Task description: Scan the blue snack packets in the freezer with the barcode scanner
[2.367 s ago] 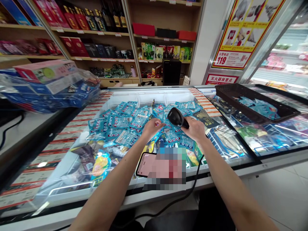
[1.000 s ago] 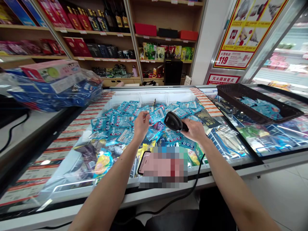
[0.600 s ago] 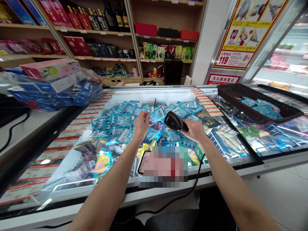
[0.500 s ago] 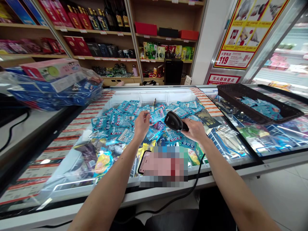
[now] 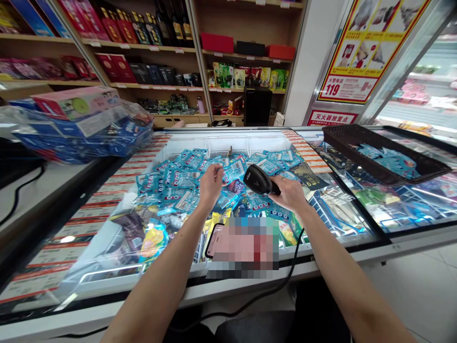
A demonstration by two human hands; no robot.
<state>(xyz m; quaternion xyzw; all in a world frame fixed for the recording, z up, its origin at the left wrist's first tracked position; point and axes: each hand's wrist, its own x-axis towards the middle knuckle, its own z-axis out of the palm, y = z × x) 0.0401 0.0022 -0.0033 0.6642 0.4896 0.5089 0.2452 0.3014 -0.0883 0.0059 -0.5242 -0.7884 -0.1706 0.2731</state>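
Wooden shelves (image 5: 246,24) rise behind as the left hand (image 5: 210,186) pinches a flat blue plastic packet (image 5: 234,171), the right hand (image 5: 290,193) gripping a black handheld scanner (image 5: 258,180).

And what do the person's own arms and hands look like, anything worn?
The left hand and right hand are ungloved, with bare forearms; no sleeves or watch show. A thin ring may sit on a right finger, too small to confirm.

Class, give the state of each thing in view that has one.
Left hand: pinching a packet
Packet: held by one edge
Right hand: gripping scanner
Scanner: held, nose toward packet
Cord: slack
Phone: lit, partly pixelated
Loose packets: scattered
Tray: holding blue packets
Blue bundle: wrapped in clear plastic
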